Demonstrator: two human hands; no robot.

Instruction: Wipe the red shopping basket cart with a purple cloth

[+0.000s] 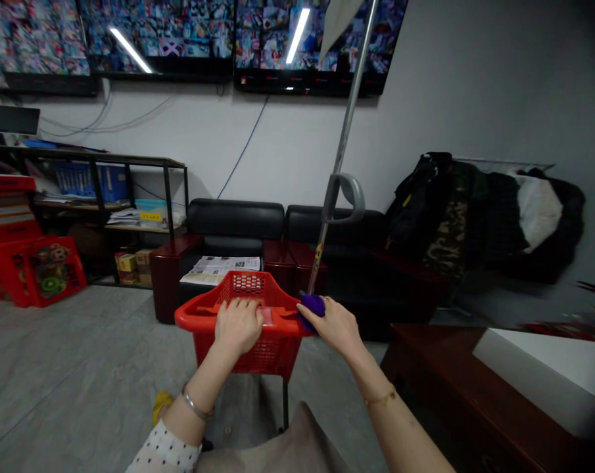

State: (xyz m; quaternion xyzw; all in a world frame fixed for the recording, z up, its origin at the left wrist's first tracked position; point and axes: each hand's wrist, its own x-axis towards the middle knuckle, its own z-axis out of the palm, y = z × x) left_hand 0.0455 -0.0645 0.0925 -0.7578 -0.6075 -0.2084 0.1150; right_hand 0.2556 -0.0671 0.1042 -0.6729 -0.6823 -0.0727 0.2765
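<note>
A red plastic shopping cart [272, 355] with perforated sides stands in front of me. My left hand [238, 325] is closed over the left part of its handle. At the right end of the handle, my right hand [334, 322] is closed on a bunched purple cloth [313, 307], which lies against the cart's rim. A grey metal pole [347, 125] with a grey loop grip [349, 197] rises at a slant just behind the cloth. How its lower end meets the cart is hidden. A pale flag-like piece [337, 23] hangs near the pole's top.
Black sofas [235, 220] with dark red wooden armrests stand ahead, and newspapers [221, 268] lie on one seat. Red crates [55, 269] and a shelf [144, 159] are at left. A coat rack [504, 161] and a brown desk [435, 368] are at right. Screens [159, 39] hang above.
</note>
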